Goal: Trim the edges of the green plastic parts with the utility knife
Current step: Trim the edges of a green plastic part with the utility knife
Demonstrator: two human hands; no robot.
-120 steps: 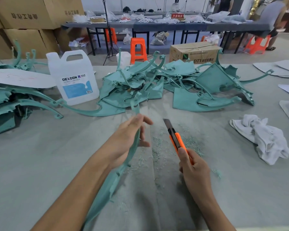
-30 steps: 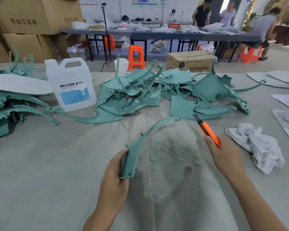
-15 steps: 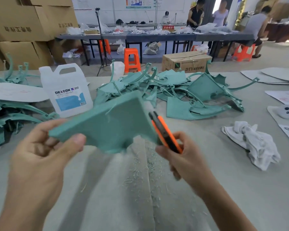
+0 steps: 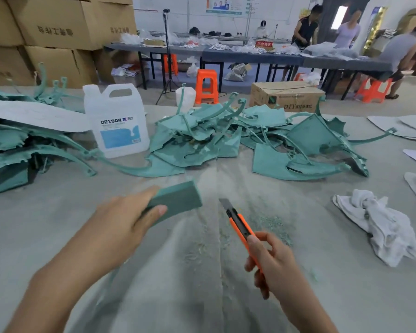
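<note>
Grey workshop table (image 4: 58, 224), shavings (image 4: 269, 222) at centre. Left of centre: green plastic part (image 4: 178, 200) gripped by left hand (image 4: 120, 227). Lower right: utility knife (image 4: 238, 219) clasped in right hand (image 4: 271, 260), blade out, drawn clear of the part's edge since half a second ago. Probably between cuts, with the pile (image 4: 202, 140) waiting at upper centre.

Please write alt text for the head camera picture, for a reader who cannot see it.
A person's left hand holds a green plastic part over a grey table, while the right hand grips an orange utility knife, blade out, not touching the part. Behind lie a pile of green parts, a white jug and, to the right, a white cloth.
</note>
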